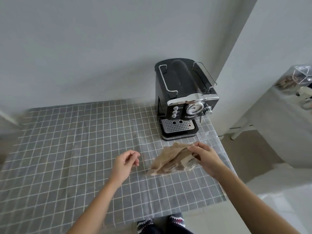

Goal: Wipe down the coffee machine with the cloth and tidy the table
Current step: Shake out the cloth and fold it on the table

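The checked counter [67, 149] holds the coffee machine [184, 98] at its back right corner. In front of it the right hand [205, 157] pinches the tan cloth [170, 159], lifting one edge; the left hand [125, 162] hovers empty, fingers loosely curled. Seemingly just picking up; next, carry it to the machine.

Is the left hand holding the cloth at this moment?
No. The left hand hovers empty beside the brown cloth, which only the right hand pinches at its upper edge.
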Available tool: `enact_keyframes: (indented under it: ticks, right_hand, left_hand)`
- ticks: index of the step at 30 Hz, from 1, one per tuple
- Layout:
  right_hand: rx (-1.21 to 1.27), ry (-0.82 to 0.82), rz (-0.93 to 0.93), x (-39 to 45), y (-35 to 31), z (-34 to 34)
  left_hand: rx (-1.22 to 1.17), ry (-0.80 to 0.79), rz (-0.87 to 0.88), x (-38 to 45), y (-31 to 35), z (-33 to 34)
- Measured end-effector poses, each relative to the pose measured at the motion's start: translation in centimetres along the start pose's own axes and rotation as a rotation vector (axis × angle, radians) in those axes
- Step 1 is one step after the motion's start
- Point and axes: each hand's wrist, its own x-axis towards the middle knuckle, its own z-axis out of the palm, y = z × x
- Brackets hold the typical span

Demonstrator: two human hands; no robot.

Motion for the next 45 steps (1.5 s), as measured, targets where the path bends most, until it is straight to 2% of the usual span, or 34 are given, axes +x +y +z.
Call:
enact_keyframes:
  ticks: [2,7,14,17,20,22,24,25,27,30,32,34,36,39,45]
  right_hand:
    - [-0.053,0.0,-0.024,-0.3,0.4,0.3]
    - [-0.262,-0.13,-0.138,-0.6,-0.7,2.0]
    - [-0.458,-0.207,-0.291,-1.2,-3.0,3.0]
    - [-0.443,-0.311,-0.36,-2.1,-4.5,3.3]
    - [-0.458,-0.335,-0.41,-2.7,-6.0,3.6]
    - [-0.447,-0.325,-0.434,-2.8,-6.8,3.8]
    - [-0.419,-0.307,-0.445,-3.0,-7.6,3.9]
    - [-0.404,-0.297,-0.457,-3.2,-7.9,4.0]
    - [-0.375,-0.267,-0.488,-3.6,-8.7,4.3]
    - [-0.346,-0.212,-0.543,-4.4,-9.7,4.7]
    - [-0.353,-0.206,-0.578,-5.0,-10.5,5.1]
    - [-0.369,-0.236,-0.601,-5.7,-11.2,5.7]
    - [-0.366,-0.264,-0.612,-6.4,-11.7,6.2]
    - [-0.347,-0.29,-0.608,-6.8,-12.0,6.9]
    - [-0.388,-0.22,-0.62,-6.2,-12.3,7.0]
  left_hand:
    - [0.062,-0.028,0.0,0.1,0.3,-0.1]
    - [0.177,-0.296,0.04,-0.4,3.2,4.1]
    - [-0.04,-0.173,-0.004,1.3,6.9,6.1]
    - [-0.016,-0.362,-0.101,3.0,8.0,5.4]
    - [-0.085,-0.548,-0.206,3.1,9.4,5.5]
    - [-0.125,-0.614,-0.196,3.1,10.0,5.5]
    - [-0.142,-0.679,-0.099,2.9,9.7,5.1]
    - [-0.112,-0.67,-0.039,2.6,9.7,4.9]
    - [-0.005,-0.526,0.066,1.6,9.9,5.1]
    - [0.266,-0.099,0.285,-0.5,8.8,6.2]
    - [0.308,0.183,0.437,-2.0,7.7,7.0]
    - [0.324,0.352,0.533,-3.1,6.7,7.4]
    - [0.264,0.342,0.549,-4.0,6.9,7.8]
    - [0.008,0.179,0.51,-4.9,7.4,8.2]
    - [0.198,0.294,0.436,-4.2,5.9,6.5]
